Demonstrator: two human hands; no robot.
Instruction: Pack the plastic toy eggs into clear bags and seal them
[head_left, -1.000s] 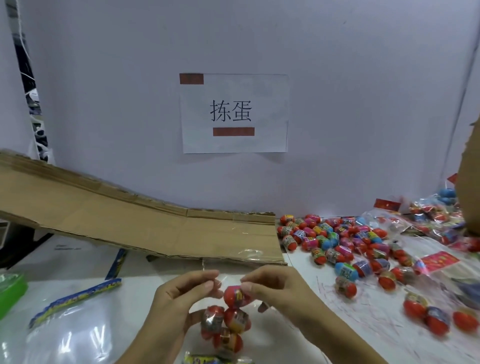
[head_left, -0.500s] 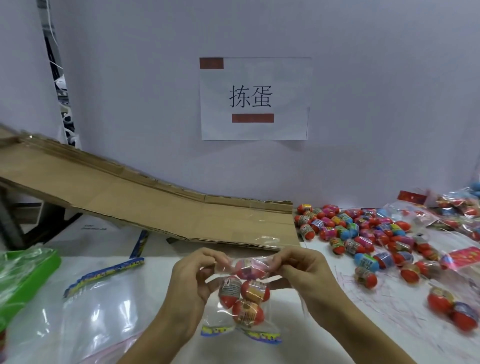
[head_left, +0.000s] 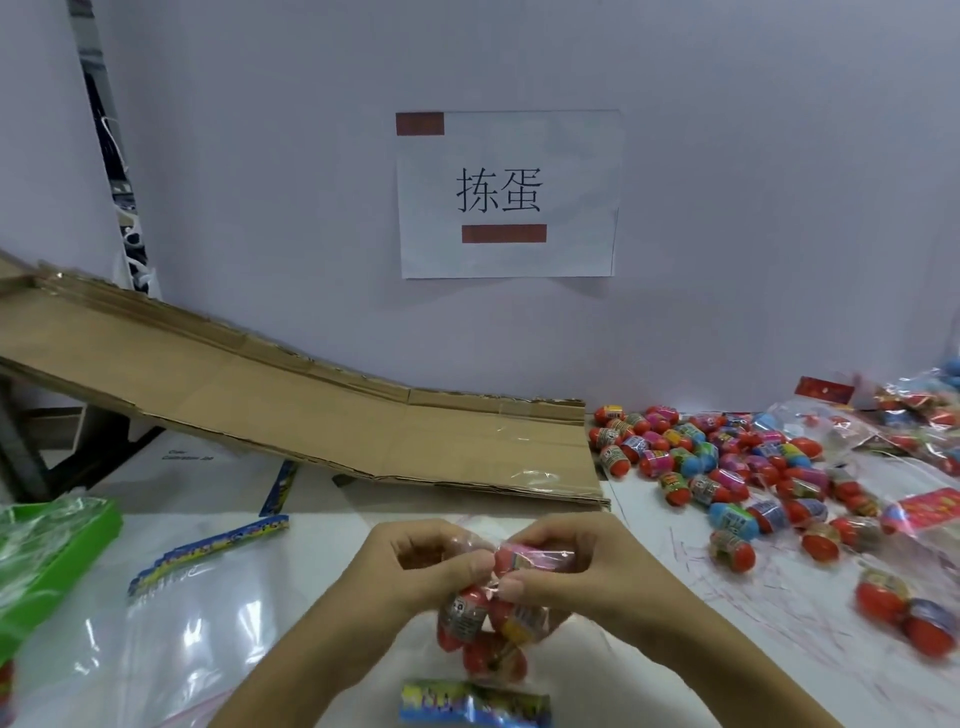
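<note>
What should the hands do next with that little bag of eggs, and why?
Probably pinch along the bag's top to press it closed. Both the left hand and right hand already grip the top of the clear bag, and several eggs hang inside.

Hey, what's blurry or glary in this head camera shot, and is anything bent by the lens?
Head view: the loose eggs at the far right smear with motion blur; the empty clear bags on the left carry white glare streaks; the cardboard ramp bows from the wide lens; both hands and the bag of eggs between them look soft.
</note>
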